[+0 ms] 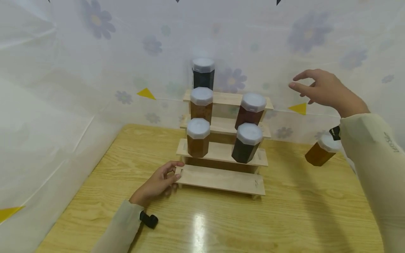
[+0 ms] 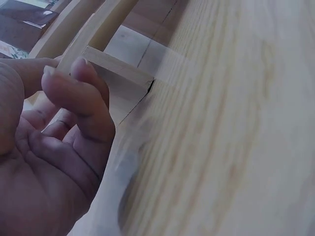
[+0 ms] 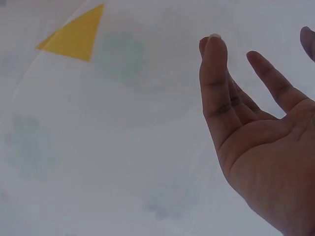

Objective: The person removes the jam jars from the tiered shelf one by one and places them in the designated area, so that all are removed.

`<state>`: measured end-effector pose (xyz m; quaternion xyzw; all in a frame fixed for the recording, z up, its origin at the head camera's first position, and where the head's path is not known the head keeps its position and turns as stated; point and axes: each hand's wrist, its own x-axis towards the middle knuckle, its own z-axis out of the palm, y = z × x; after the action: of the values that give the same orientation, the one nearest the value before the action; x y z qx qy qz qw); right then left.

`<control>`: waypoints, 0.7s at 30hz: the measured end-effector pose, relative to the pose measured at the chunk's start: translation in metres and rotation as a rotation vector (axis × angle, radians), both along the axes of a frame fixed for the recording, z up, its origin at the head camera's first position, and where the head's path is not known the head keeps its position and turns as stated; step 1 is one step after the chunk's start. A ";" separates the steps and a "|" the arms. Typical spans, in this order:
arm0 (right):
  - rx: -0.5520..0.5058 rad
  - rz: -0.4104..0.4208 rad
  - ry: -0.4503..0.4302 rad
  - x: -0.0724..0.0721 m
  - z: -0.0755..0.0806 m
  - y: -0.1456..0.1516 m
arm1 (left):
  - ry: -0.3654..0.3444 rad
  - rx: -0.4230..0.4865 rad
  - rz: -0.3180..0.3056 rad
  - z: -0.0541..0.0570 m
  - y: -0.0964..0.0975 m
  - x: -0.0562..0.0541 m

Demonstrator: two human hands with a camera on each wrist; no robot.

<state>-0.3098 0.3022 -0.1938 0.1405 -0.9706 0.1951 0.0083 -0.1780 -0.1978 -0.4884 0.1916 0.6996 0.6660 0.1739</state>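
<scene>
Left hand on the rack, right hand up in the air

So on my feed, the left hand (image 1: 161, 180) grips the left end of the stepped wooden rack (image 1: 221, 179) at its bottom step, fingers curled in close at the edge. The right hand (image 1: 324, 89) hangs in front of the flowered sheet (image 1: 186, 21), above and to the right of the rack, thumb and fingers wide apart and loosely bent, nothing between them.

Jars: I count six, all with whitish lids. The black jar (image 1: 203, 79) is on the top step, left side. Next step down I've got the speckled brown jar (image 1: 201, 111) on the left and the dark red jar (image 1: 249, 117) on the right. Third step: orange-brown jar (image 1: 198, 146) left, dark green jar (image 1: 245, 150) right. The amber jar (image 1: 319, 154) stands on the table (image 1: 240, 221) well right of the rack, near the right sleeve (image 1: 364, 140).
</scene>
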 end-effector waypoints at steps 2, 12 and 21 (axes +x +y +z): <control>-0.020 0.014 0.003 -0.002 0.006 -0.012 | 0.003 0.008 -0.001 0.001 0.000 0.000; -0.082 0.074 0.037 -0.015 0.022 -0.062 | -0.016 0.024 -0.016 0.004 0.005 -0.002; -0.100 0.160 0.038 -0.019 0.034 -0.109 | 0.048 -0.025 0.005 0.005 0.005 -0.004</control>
<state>-0.3287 0.1931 -0.1597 0.2207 -0.9451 0.2405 0.0180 -0.1823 -0.1928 -0.4835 0.2034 0.7125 0.6528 0.1577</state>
